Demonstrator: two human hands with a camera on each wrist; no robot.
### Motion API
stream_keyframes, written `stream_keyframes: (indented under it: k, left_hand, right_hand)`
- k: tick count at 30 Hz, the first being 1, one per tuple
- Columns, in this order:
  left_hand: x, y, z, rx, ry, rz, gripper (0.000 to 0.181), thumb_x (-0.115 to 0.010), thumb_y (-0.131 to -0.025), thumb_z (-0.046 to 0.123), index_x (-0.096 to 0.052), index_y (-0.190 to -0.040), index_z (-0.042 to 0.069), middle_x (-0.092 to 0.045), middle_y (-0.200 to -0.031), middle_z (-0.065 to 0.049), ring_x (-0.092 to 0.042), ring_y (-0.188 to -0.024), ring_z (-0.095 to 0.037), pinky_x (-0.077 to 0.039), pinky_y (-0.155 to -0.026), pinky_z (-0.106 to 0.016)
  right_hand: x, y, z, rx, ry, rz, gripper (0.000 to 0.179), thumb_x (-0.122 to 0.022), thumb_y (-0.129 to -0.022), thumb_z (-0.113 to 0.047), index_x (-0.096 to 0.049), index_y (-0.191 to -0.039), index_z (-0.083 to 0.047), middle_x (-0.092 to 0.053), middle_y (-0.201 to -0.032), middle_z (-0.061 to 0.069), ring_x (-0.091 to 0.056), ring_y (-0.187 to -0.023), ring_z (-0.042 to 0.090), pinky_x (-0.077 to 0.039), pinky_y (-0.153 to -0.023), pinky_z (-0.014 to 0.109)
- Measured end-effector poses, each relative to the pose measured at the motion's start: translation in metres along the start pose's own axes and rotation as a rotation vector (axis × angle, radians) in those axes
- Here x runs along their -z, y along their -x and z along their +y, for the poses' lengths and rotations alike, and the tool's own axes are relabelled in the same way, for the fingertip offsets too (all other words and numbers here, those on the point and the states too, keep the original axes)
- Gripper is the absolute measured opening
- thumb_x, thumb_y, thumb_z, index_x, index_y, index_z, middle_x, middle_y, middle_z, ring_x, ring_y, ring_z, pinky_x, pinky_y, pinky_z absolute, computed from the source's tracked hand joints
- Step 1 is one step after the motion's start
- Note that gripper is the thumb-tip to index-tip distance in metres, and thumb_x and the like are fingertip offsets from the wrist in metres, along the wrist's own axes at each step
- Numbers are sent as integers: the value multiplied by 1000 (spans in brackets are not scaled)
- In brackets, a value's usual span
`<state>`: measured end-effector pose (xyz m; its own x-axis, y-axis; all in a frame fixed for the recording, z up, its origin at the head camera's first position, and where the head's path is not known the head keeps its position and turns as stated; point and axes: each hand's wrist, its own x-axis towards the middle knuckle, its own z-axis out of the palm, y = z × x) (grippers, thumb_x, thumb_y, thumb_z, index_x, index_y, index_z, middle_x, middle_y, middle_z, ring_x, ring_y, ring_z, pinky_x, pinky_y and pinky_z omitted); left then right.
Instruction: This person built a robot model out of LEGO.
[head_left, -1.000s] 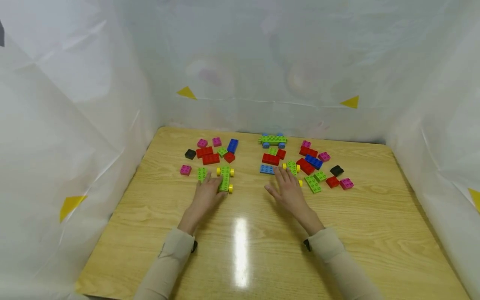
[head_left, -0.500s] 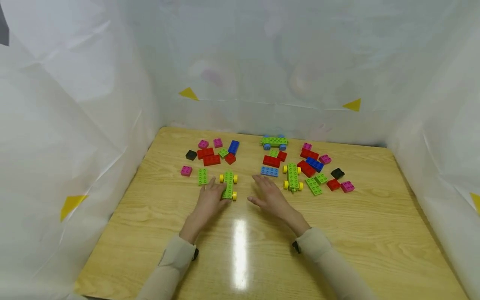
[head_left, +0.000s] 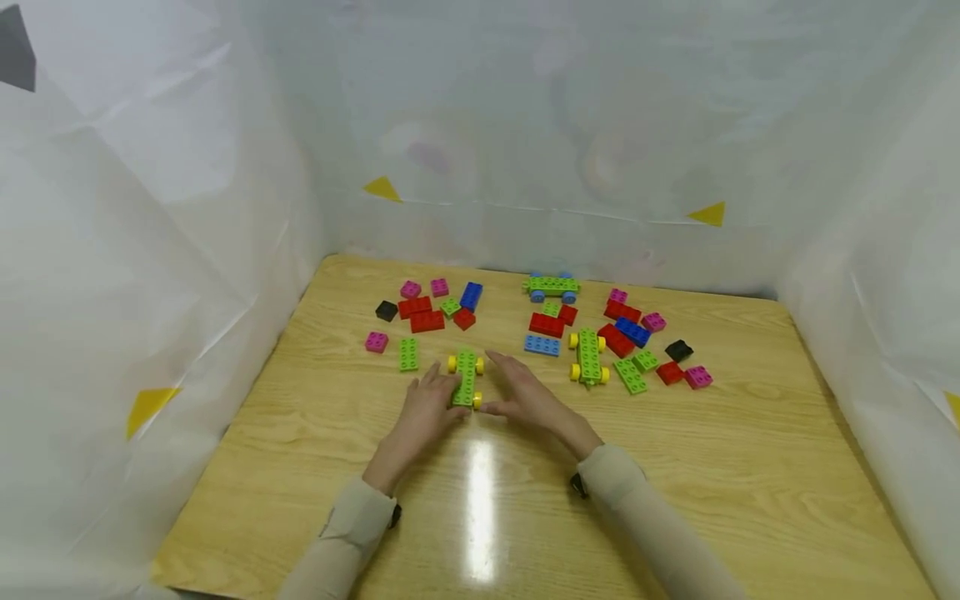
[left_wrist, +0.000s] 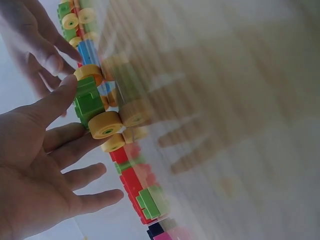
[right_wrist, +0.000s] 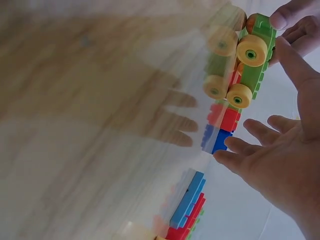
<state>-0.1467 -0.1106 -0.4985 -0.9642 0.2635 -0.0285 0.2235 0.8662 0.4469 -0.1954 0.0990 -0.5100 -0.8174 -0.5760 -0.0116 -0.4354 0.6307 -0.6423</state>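
Observation:
A green toy-brick car base (head_left: pixel 466 379) with yellow wheels stands lengthwise on the table in the head view. My left hand (head_left: pixel 426 404) pinches its near end between thumb and fingers, as the left wrist view shows around the green body (left_wrist: pixel 89 101). Just right of the base is my right hand (head_left: pixel 534 402), fingers extended and thumb close to the near wheel; whether the thumb touches cannot be made out. In the right wrist view that hand (right_wrist: pixel 295 145) holds nothing. Left of the base lies a green eight-stud brick (head_left: pixel 408 354).
A second yellow-wheeled base (head_left: pixel 589 357) stands to the right, and a blue-wheeled one (head_left: pixel 552 285) at the back. Loose bricks lie in groups left and right, with a light-blue brick (head_left: pixel 542 345) between. White sheeting (head_left: pixel 525 225) closes off the table's back and sides.
My right hand has left the right-hand car base and moved left, beside the other base. My left hand has shifted its base slightly right and nearer.

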Motion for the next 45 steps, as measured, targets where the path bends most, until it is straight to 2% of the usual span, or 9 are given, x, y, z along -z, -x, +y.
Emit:
stream_keyframes:
  k: [6, 16, 27, 31, 35, 45]
  left_hand:
    - [1, 3, 5, -3, 9, -24, 60, -71, -87, 31, -51, -138, 6, -52, -138, -12, -24, -142, -37, -24, -106, -65]
    - [1, 8, 10, -58, -3, -30, 60, -72, -87, 31, -53, -136, 3, -55, -135, -14, -29, -139, -40, -32, -102, -64]
    - [-3, 13, 18, -86, 5, -50, 61, -72, -87, 29, -51, -138, 4, -53, -137, -15, -30, -139, -37, -34, -102, -61]
    - [-5, 14, 21, -100, 1, -49, 61, -71, -87, 32, -51, -138, 4, -53, -137, -14, -31, -139, -37, -34, -102, -60]
    - [-8, 12, 24, -113, -6, -56, 62, -70, -88, 35, -51, -138, 4, -53, -138, -14, -31, -139, -36, -34, -103, -59]
    - [-14, 12, 28, -140, -24, -60, 60, -69, -89, 33, -51, -139, 6, -54, -138, -10, -31, -139, -35, -36, -102, -58]
  right_hand:
    - [-2, -5, 3, 22, -25, -16, 97, -79, -80, -36, -20, -154, -12, -27, -155, 13, -26, -141, 32, -25, -112, 48]
    - [-3, -5, 3, 70, -11, -54, 104, -83, -74, -37, -22, -153, -5, -26, -155, 13, -26, -141, 32, -23, -113, 46]
    - [-1, 2, 7, 73, -2, -74, 106, -85, -71, -40, -26, -150, -1, -31, -153, 16, -27, -140, 33, -24, -113, 47]
    - [2, 6, 6, 51, -6, -84, 105, -84, -71, -43, -27, -150, -1, -32, -152, 17, -27, -140, 34, -25, -112, 48]
    - [4, 9, 8, 31, -1, -85, 106, -82, -72, -46, -28, -150, -1, -33, -151, 17, -29, -139, 34, -28, -111, 49]
    - [6, 16, 18, 60, 28, -49, 104, -84, -70, -46, -33, -148, -1, -38, -147, 17, -32, -137, 33, -31, -110, 48]
